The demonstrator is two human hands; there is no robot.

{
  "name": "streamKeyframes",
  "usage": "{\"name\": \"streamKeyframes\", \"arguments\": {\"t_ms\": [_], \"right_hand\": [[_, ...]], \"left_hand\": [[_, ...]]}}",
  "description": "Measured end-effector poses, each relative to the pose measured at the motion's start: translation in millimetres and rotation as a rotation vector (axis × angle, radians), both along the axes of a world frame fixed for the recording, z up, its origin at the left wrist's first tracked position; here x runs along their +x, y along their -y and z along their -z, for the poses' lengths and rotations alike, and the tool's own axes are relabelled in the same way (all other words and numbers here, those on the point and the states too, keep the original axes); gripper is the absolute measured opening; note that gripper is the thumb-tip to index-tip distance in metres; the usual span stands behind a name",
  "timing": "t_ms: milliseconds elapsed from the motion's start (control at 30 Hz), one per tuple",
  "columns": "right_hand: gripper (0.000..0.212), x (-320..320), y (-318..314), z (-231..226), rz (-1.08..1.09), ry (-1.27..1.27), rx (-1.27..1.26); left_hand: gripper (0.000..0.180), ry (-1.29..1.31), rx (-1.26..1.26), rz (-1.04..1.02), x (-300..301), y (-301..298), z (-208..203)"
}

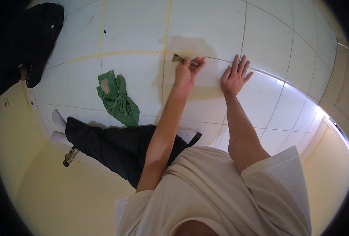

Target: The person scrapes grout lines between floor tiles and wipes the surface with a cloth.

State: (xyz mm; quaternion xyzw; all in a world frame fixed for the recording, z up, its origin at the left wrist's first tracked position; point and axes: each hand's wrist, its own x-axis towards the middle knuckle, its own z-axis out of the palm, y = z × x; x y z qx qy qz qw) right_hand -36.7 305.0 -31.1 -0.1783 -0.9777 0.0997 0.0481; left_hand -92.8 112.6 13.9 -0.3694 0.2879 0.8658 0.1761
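Note:
My left hand (185, 74) is closed round a small scraper (177, 58) with a flared metal head. Its head points left, close to the crossing of two grout lines on the white tiled floor (135, 78). Part of the handle is hidden by my fingers. To the right, my right hand (235, 78) lies flat on the tiles with fingers spread and holds nothing. Yellowish grout lines (131, 52) run left and up from the scraper; other joints look dark. A crumpled green cloth (119, 98) lies left of my left forearm.
My folded legs in dark trousers (115, 147) lie at lower left, white socks (59, 125) beyond. Near the wall base is a small dark-and-clear object (70, 156). Upper left, a black-clothed shape (36, 43) shows some skin. A small dark bit (105, 31) lies on a tile.

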Motion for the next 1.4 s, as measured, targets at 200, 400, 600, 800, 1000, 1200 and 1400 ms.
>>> {"name": "streamKeyframes", "arguments": {"t_ms": [200,400,600,800,1000,1200,1400], "right_hand": [[0.064,0.3,0.4,1.5,-0.002,-0.004,-0.003],[0.064,-0.5,-0.3,-0.2,0.006,0.000,-0.001],[0.064,-1.7,1.6,0.1,-0.003,-0.001,-0.014],[0.064,-0.5,0.9,-0.3,0.001,-0.005,-0.018],[0.063,0.0,0.1,1.0,0.000,-0.003,-0.010],[0.063,-0.5,1.0,2.4,-0.005,-0.016,-0.013],[0.064,2.2,-0.2,2.1,0.007,-0.002,-0.010]], "left_hand": [[0.024,0.049,0.012,-0.053,-8.7,19.7,-1.8],[0.025,0.037,0.010,0.053,4.4,7.0,-8.0],[0.029,-0.007,0.052,-0.009,2.3,8.6,-4.0],[0.027,-0.014,0.019,-0.005,9.3,6.5,7.9],[0.026,0.009,0.110,0.018,5.1,16.4,-1.7],[0.028,0.000,0.031,-0.034,-3.7,26.6,-1.8],[0.030,0.013,0.051,0.104,13.2,18.2,-3.9]]}}
